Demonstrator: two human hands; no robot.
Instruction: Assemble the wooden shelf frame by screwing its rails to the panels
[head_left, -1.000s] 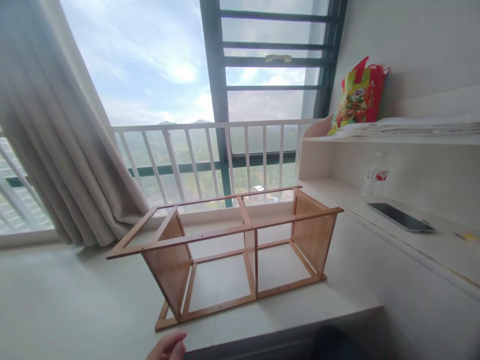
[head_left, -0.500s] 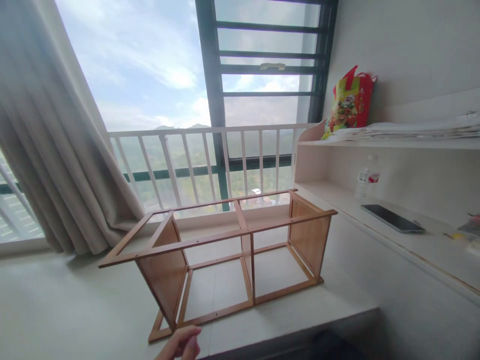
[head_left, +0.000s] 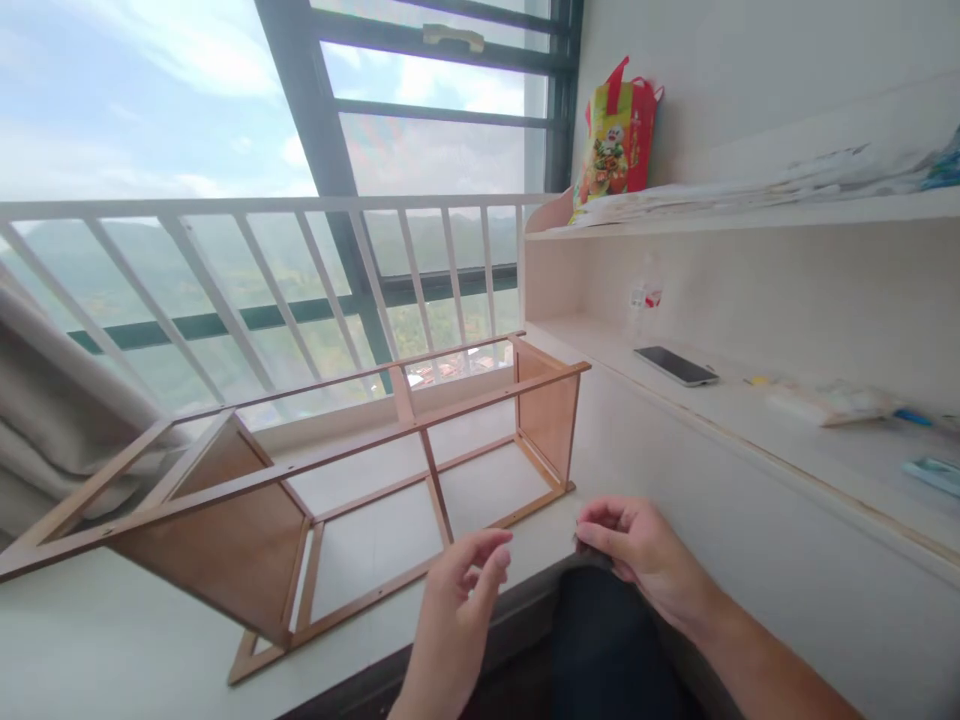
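Squarely on the pale window ledge (head_left: pixel 90 640) lies a wooden frame (head_left: pixel 300 480) of thin, smooth, light-brown slats with two flat panels, tipped on its side before the white railing (head_left: pixel 225 290). Both hands hover just in front of its lower rail, touching nothing. The left hand (head_left: pixel 457 590) is loosely half-open, empty; the right hand (head_left: pixel 637 550) curls its fingers inward, and whether they pinch anything I cannot tell.

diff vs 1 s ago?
Both hands have risen into view: left hand was only fingertips at the bottom edge, right hand was unseen. Neither visibly holds anything. The view swung right. Wooden frame, phone and red bag stayed put.
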